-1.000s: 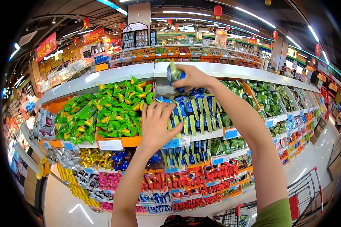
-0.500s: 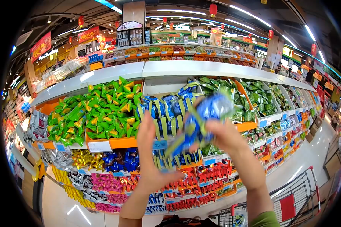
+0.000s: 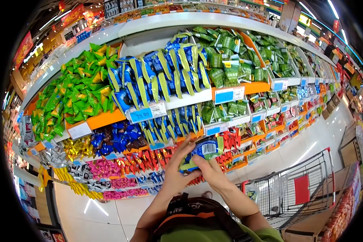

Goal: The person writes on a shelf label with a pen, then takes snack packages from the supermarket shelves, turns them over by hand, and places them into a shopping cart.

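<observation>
A blue and light-green snack bag (image 3: 209,148), its barcode side turned up, is held in front of my waist. My right hand (image 3: 212,174) grips it from below, the thumb pressed on its front. At the bag's left edge, the fingers of my left hand (image 3: 176,167) curl round it, with the thumb near my right thumb. Similar bags (image 3: 153,76) stand in rows in a shelf bin just beyond, above a blue price label (image 3: 140,115).
Green and yellow packets (image 3: 74,88) fill the bin on the left, dark green packets (image 3: 230,56) the bins on the right. Lower tiers hold red packets (image 3: 147,161) and pink packets (image 3: 105,169). To my right stands a shopping cart (image 3: 278,189) with a package inside.
The bag has come down from shelf height, towards my body, and turned to show its barcode. My left hand, open and apart from it before, now holds it too. The view has tilted down.
</observation>
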Tool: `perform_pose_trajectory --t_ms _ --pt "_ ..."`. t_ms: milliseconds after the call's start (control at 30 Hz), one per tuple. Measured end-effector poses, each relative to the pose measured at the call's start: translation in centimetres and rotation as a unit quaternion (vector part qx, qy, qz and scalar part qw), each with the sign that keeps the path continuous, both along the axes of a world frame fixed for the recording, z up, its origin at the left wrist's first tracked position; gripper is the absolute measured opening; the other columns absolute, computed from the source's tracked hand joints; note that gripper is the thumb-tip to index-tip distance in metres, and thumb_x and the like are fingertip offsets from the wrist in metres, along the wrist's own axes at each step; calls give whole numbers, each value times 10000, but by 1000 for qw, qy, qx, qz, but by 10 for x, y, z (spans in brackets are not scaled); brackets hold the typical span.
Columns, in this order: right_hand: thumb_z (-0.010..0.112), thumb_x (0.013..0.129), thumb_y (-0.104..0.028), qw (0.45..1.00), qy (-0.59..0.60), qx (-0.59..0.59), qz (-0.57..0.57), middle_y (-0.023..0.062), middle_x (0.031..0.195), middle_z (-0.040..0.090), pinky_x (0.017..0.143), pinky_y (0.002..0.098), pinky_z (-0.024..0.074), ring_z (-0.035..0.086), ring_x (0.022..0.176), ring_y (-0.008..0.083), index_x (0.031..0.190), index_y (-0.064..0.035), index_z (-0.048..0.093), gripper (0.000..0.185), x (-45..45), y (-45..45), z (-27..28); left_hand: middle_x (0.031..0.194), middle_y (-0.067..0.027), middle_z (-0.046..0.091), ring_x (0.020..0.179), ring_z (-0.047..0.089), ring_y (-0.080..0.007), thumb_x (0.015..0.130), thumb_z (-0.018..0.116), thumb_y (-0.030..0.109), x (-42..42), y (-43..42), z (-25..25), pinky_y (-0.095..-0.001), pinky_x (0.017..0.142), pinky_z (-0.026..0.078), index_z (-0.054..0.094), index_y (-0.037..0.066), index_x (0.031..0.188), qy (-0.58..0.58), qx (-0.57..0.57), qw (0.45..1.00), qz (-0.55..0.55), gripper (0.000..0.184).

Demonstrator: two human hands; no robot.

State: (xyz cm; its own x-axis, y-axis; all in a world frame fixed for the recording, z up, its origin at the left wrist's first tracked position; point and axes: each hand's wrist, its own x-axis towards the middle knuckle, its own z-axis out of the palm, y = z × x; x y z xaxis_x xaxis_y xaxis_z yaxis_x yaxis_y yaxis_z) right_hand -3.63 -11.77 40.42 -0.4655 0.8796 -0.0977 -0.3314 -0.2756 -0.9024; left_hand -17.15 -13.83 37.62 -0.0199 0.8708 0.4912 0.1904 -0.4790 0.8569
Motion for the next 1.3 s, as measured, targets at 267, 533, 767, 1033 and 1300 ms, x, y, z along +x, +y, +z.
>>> perform_pose_trajectory --t_ms 267,533,767,1033,1300 --pt "584 929 -152 995 37 91 35 17 1182 507 934 282 392 477 1063 114 1320 -52 422 435 6 4 -27 1265 -132 541 1147 530 -203 666 753 -11 9 -21 -18 -335 965 426 503 14 1284 -8 -20 995 96 667" --pt "649 874 -63 994 -15 67 87 44 1197 547 927 306 421 499 1107 126 1310 -54 458 476 25 6 -27 1142 -113 591 1005 607 -182 609 737 -58 -26 -45 -12 -307 857 513 464 26 1301 -171 -149 970 85 748" --pt "758 738 -130 962 11 251 108 116 1306 434 1025 394 339 414 1240 254 1201 -67 528 520 28 25 -42 1284 -192 528 1172 538 -266 605 755 51 -42 -63 -27 -378 1003 405 502 -37 1255 -405 -241 865 -172 703" --pt "722 739 -68 952 56 246 173 126 1316 448 1039 398 337 413 1258 258 1260 -39 520 560 26 29 -43 1330 -103 411 1251 421 -222 604 811 105 -38 -51 -6 -341 1054 289 572 19 1208 -219 -255 915 -224 656" --pt "697 795 -91 984 80 123 105 136 1188 547 905 317 440 534 1104 197 1280 -7 428 561 40 17 -24 1219 -90 485 1199 436 -217 572 822 128 -36 -47 4 -345 1036 301 603 33 1164 -111 -202 955 -185 638"
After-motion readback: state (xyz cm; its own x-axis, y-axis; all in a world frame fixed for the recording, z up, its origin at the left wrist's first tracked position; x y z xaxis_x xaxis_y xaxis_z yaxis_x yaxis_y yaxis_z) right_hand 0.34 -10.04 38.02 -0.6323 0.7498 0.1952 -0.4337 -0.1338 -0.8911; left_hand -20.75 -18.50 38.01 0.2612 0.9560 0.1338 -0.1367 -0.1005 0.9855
